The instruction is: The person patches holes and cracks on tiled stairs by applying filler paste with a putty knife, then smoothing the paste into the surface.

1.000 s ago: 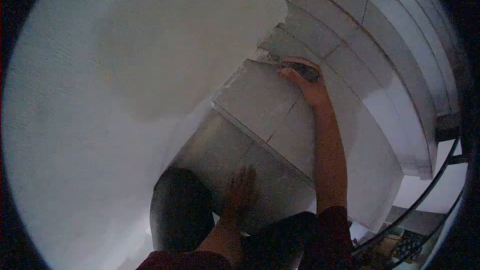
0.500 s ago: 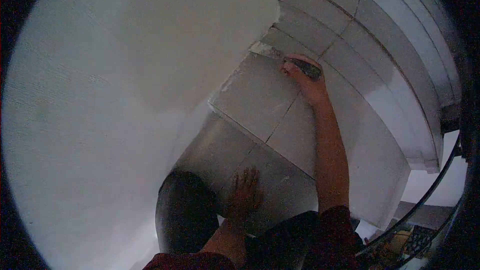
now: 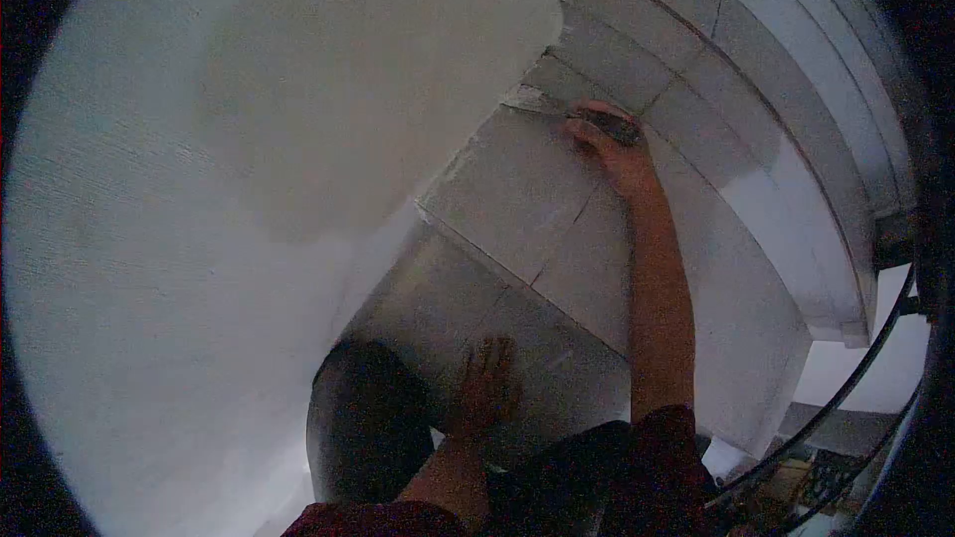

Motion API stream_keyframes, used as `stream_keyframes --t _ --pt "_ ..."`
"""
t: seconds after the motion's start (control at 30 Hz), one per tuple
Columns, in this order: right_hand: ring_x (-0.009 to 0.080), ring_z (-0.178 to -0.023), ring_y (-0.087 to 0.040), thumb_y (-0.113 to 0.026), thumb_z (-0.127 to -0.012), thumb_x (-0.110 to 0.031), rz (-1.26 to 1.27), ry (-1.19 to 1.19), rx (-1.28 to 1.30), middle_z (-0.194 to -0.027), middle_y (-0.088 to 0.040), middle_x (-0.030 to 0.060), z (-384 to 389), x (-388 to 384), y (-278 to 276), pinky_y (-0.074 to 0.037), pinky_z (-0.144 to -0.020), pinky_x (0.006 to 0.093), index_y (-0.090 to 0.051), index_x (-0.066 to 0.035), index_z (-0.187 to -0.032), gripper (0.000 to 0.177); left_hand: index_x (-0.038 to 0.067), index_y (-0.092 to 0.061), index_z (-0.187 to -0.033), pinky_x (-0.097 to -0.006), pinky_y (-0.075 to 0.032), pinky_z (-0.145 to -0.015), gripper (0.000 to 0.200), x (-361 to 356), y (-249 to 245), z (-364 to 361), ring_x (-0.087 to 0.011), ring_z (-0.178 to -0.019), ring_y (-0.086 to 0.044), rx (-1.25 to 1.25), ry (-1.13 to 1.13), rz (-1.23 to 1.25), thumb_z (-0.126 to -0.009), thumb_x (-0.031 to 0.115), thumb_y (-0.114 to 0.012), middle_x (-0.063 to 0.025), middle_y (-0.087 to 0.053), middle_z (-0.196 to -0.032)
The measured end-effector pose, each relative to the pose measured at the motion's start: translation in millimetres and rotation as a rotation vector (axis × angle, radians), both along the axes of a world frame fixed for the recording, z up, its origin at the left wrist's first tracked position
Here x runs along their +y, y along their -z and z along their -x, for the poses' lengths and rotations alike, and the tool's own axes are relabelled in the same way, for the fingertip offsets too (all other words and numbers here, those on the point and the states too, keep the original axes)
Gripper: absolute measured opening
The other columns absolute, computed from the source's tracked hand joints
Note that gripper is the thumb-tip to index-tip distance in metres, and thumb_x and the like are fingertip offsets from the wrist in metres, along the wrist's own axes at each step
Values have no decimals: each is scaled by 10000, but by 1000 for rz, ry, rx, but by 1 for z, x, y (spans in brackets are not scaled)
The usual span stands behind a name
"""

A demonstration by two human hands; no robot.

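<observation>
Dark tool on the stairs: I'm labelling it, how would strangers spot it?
On the curved white staircase, follow the outstretched right hand to the back edge of a step. The small dark tool it grips is the only dark thing there.

Ref: middle step (image 3: 517, 189). Right hand (image 3: 622, 159) sits on its back edge with a small tool (image 3: 604, 124), probably a scraper. Left hand (image 3: 485, 388) flat on the lower step (image 3: 448, 308) before it. Wall (image 3: 249, 139) left, upper steps (image 3: 696, 70) behind, railing (image 3: 846, 388) well right.
</observation>
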State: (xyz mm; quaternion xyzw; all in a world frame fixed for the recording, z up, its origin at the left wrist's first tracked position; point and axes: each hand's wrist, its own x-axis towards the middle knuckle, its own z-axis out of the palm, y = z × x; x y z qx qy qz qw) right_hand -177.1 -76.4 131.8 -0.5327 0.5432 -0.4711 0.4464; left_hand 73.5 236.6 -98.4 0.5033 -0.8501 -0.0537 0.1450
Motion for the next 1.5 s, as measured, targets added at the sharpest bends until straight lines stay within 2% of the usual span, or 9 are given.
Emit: stream_keyframes --t 0.1,0.2,0.3,0.47,1.1,1.17,1.2,1.27,1.5 --pt "156 -917 -712 -795 -925 -284 -95 19 207 -1071 -766 60 2 1 -20 -567 -712 280 -694 -83 -1284 424 72 -287 -1633 -605 -143 -1274 763 -1 -5 -1 -365 -1549 -301 -57 -20 240 -991 397 -542 -150 -297 -1692" --pt "164 -930 -713 -804 -913 -299 -86 0 126 -1097 -760 71 15 -17 -7 -555 -699 285 -668 -76 -1315 480 78 -281 -1637 -614 -131 -1272 779 -4 -19 -3 -369 -1553 -291 -27 51 -424 -982 400 -554 -149 -293 -1695" --pt "176 -943 -715 -794 -920 -282 -21 3 -64 -1114 -757 88 14 -21 11 -556 -708 305 -654 -64 -1325 481 91 -287 -1637 -620 -147 -1266 776 1 18 -2 -369 -1552 -296 77 2 300 -976 392 -561 -144 -296 -1695" --pt "191 -933 -719 -785 -933 -258 -31 -38 -74 -1100 -760 102 12 -18 8 -565 -723 322 -656 -45 -1312 454 93 -301 -1633 -632 -190 -1250 753 -1 -55 -3 -374 -1553 -285 139 -9 -382 -988 390 -552 -153 -299 -1690" --pt "118 -781 -659 -815 -926 -230 334 290 113 -886 -728 38 -26 -29 9 -529 -709 263 -764 -42 -1131 283 118 -265 -1648 -595 -131 -1279 843 -13 -33 1 -364 -1580 -218 -16 12 -590 -951 440 -614 -120 -252 -1714" --pt "121 -776 -660 -814 -926 -220 328 291 82 -873 -726 37 -29 -34 9 -535 -714 276 -761 -37 -1133 281 116 -287 -1640 -600 -145 -1275 824 -15 -24 1 -369 -1572 -242 -44 -18 196 -953 439 -609 -113 -262 -1712" --pt "124 -771 -661 -812 -926 -210 320 294 49 -860 -724 36 -31 -37 8 -541 -719 288 -759 -32 -1134 279 116 -287 -1640 -600 -145 -1275 824 -10 -23 0 -369 -1572 -242 -45 -23 197 -953 439 -609 -113 -262 -1712" --pt "132 -767 -666 -813 -923 -213 472 308 200 -858 -729 40 -29 -44 17 -546 -733 297 -758 -29 -1136 286 102 -312 -1627 -606 -164 -1270 803 -3 -41 -5 -373 -1564 -262 163 -8 -423 -958 440 -600 -134 -272 -1704" --pt "202 -828 -736 -800 -912 -217 600 331 556 -940 -777 121 -39 -42 24 -564 -827 336 -756 -58 -1159 297 75 -301 -1629 -598 -168 -1272 771 -5 -41 -2 -403 -1550 -275 49 16 -391 -991 420 -564 -189 -258 -1696"
